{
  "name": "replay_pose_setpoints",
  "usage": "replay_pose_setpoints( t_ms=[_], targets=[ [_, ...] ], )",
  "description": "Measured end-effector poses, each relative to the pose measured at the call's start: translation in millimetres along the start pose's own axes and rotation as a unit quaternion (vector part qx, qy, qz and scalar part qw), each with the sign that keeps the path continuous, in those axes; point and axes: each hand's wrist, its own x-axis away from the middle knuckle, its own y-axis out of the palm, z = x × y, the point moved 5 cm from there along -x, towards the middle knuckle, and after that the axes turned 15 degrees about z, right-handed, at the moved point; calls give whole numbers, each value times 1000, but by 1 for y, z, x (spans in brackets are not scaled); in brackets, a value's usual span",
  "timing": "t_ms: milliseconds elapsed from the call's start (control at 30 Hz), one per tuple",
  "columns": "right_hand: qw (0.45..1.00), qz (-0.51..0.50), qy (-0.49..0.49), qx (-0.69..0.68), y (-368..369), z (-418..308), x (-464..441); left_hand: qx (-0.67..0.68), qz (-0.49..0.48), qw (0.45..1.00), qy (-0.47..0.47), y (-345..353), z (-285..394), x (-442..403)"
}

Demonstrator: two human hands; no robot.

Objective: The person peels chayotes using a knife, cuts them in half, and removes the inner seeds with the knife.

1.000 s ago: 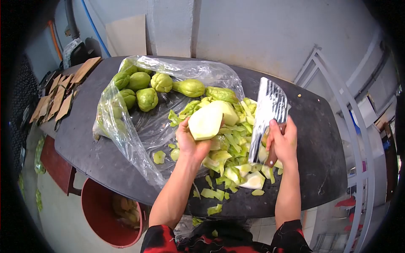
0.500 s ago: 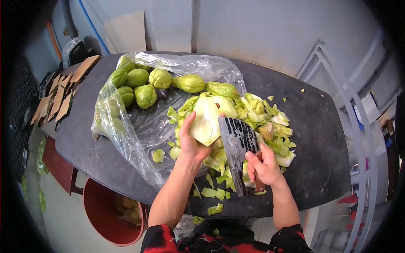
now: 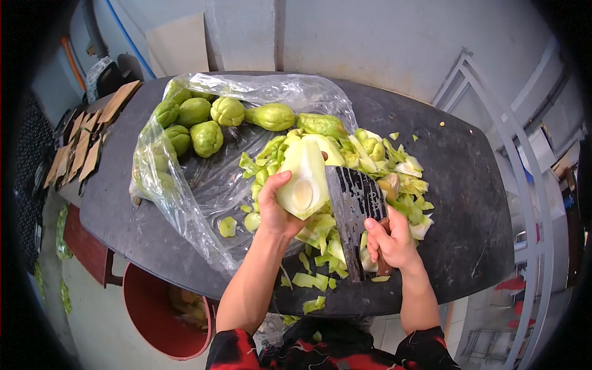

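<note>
My left hand (image 3: 275, 213) is closed round a peeled, pale green chayote half (image 3: 303, 185), whose cut face with the seed is turned up. A second pale peeled piece (image 3: 325, 150) shows just behind it. My right hand (image 3: 392, 242) grips the brown wooden handle of a wide cleaver (image 3: 356, 213); its blade, wet and dark, stands close to the right of the half. Under and around both hands lies a heap of green peelings (image 3: 410, 203). Several whole green chayotes (image 3: 206, 138) rest on a clear plastic bag (image 3: 191, 213) at the left.
The dark table (image 3: 462, 203) has a curved edge. Below its left front side stands a red bin (image 3: 145, 320) with scraps inside. Cardboard pieces (image 3: 80, 148) lie at the far left, and a grey metal frame (image 3: 524, 166) is at the right.
The cleaver has swung from the right towards the chayote half, its blade now dark instead of shining. My left hand has turned the half so that its seed side shows.
</note>
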Motion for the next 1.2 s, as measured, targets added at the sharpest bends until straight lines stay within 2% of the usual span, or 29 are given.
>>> replay_pose_setpoints(
  t_ms=[367,467,533,567,633,800,1000,1200],
  targets=[
    [1000,-4,3,-24,2,11,-1,3,-17,1000,-5,-3,-7,3],
    [1000,3,0,-31,3,10,1,19,-3,1000,-7,0,-11,5],
    [999,10,-2,-37,6,10,2,36,58,998,-14,-8,-15,7],
    [999,14,-8,-40,8,9,2,36,58,998,-15,-9,-19,8],
    [999,21,-13,-43,8,9,2,2,17,999,-38,-6,-30,10],
    [998,31,-22,-49,6,11,2,-4,19,999,-27,8,-27,17],
    [999,16,-22,-45,3,5,2,-31,-45,996,-77,19,-18,17],
    [998,12,-3,-58,3,7,3,-36,43,998,-32,11,-15,17]
  ],
)
